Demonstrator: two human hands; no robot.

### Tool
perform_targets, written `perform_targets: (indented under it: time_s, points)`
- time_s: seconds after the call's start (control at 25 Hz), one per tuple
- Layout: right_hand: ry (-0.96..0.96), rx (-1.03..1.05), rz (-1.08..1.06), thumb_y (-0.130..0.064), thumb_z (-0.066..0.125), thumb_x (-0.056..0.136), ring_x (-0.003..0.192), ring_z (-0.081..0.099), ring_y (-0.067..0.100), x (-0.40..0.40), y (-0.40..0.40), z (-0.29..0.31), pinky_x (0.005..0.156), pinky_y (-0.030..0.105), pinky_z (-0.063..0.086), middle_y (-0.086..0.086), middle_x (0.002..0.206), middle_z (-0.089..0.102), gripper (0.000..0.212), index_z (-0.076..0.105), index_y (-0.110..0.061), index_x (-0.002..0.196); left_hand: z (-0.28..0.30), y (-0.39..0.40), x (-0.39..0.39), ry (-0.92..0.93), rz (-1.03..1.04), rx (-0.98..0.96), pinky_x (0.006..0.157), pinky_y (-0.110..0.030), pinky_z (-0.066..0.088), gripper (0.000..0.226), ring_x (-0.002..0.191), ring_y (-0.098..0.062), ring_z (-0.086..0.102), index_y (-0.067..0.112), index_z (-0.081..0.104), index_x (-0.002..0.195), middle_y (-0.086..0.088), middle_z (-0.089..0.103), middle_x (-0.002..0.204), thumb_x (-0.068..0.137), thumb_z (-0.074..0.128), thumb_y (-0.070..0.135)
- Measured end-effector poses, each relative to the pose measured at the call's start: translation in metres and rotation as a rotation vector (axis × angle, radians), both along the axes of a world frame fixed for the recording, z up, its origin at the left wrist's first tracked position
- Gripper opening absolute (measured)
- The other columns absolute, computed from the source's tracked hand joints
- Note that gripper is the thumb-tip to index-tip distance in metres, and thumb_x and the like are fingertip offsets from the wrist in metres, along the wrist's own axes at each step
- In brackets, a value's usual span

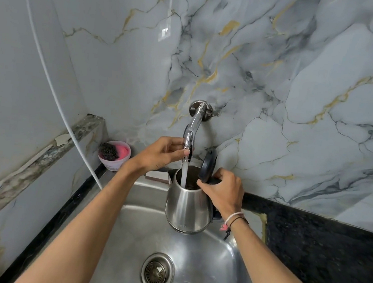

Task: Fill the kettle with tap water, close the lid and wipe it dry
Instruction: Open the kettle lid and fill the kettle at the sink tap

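Kettle [188, 208] held over sink [213, 260], lid [208, 164] up, water stream entering. Right hand [222, 192] grip closed on its handle; left hand [163, 152] grip pinches tap [191, 132] end.

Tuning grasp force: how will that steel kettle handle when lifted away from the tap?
Kettle likely getting heavier: water stream runs into it. Polished steel, probably slippery if wet. Lid stands open, so tilting could spill.

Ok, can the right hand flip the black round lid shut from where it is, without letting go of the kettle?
Probably yes. The right hand grips the steel kettle at its handle, just below the upright black round lid. Only the water stream from the chrome tap crosses the opening.
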State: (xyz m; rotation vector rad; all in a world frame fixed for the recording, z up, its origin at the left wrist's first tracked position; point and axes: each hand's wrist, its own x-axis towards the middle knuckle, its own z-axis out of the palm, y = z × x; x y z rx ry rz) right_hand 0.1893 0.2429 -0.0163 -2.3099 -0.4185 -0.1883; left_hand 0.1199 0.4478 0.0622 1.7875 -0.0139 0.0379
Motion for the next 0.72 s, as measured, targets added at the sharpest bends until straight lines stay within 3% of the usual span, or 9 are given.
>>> perform_targets:
  time_s: [0.12,0.32,0.6,0.72]
  points:
    - [0.001,-0.003,-0.014,-0.064,0.078,0.057,0.063,0.066,0.007,-0.001,-0.001,0.0,0.054,0.025,0.047,-0.01,0.064,0.071,0.046,0.068,-0.021,0.07,-0.004,-0.001,-0.003,0.048,0.058,-0.168,0.111,-0.027,0.046,0.032,0.125,-0.015,0.065,0.011,0.064,0.135,-0.011,0.071,0.132,0.106,0.052,0.013]
    - [-0.015,0.011,-0.058,-0.06,0.081,0.059,0.062,0.066,0.007,-0.002,-0.004,0.001,0.05,0.021,0.04,-0.01,0.062,0.069,0.042,0.066,-0.022,0.067,-0.009,0.005,0.0,0.065,0.058,-0.252,0.109,-0.029,0.05,0.034,0.125,-0.013,0.066,0.014,0.064,0.136,-0.001,0.073,0.132,0.103,0.056,0.009]
    - [-0.034,0.03,-0.058,-0.06,0.081,0.06,0.064,0.068,0.009,-0.005,-0.012,0.007,0.056,0.027,0.05,-0.011,0.065,0.072,0.043,0.068,-0.021,0.071,-0.011,0.011,0.004,0.072,0.053,-0.304,0.097,-0.022,0.057,0.033,0.119,-0.016,0.07,0.013,0.067,0.131,-0.004,0.076,0.125,0.098,0.064,0.01]
    - [-0.041,0.043,-0.056,-0.064,0.075,0.057,0.063,0.067,0.009,-0.007,-0.011,0.009,0.054,0.025,0.047,-0.01,0.063,0.071,0.046,0.068,-0.02,0.069,-0.009,0.014,0.006,0.082,0.052,-0.299,0.098,-0.025,0.057,0.035,0.116,-0.016,0.072,0.008,0.065,0.132,-0.006,0.076,0.124,0.096,0.066,0.008]
